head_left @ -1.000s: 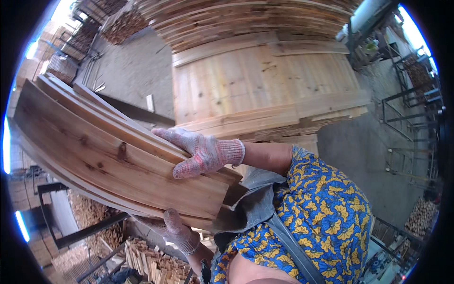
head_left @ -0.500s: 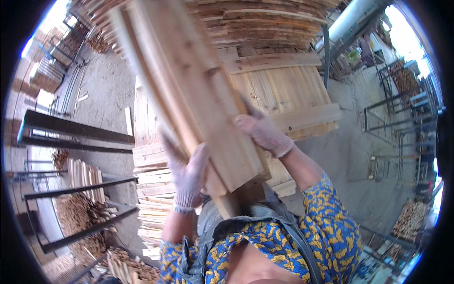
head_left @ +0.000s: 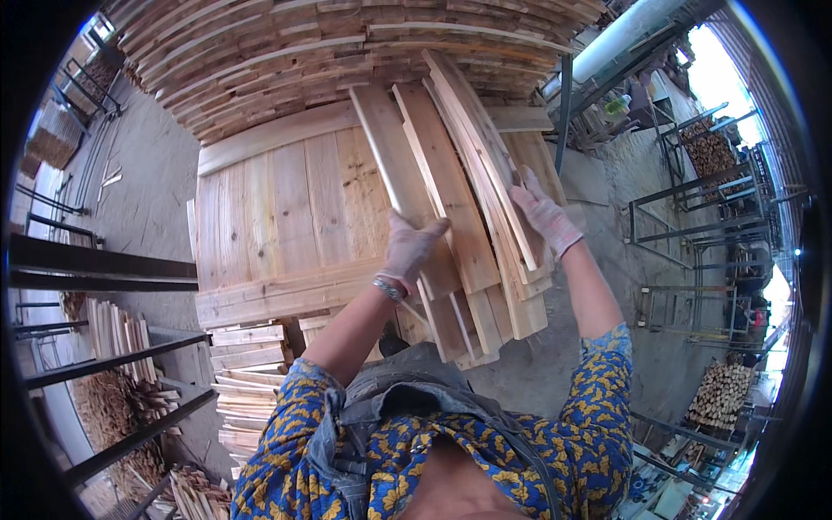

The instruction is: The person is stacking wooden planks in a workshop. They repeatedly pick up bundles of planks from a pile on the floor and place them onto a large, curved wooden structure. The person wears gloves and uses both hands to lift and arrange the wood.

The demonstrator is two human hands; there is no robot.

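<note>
Several loose wooden boards lie slanted across the right part of a stack of boards, fanned out and partly overlapping. My gloved left hand is closed at the left edge of this bundle, its thumb over the top of a board and its other fingers partly hidden. On the opposite side, my gloved right hand grips the outer edge of the rightmost boards, which stand tilted. Beneath, a wide row of planks lies side by side, with crosswise boards near its front and back.
A tall pile of stacked boards rises behind. Black metal rails reach in from the left, above bundles of wood strips. Metal frames and a log-like wood stack stand at the right. Grey concrete floor surrounds the stack.
The boards, earlier raised in both hands close to my body, have come down onto the right part of the stack and spread apart. Both hands have moved right with them.
</note>
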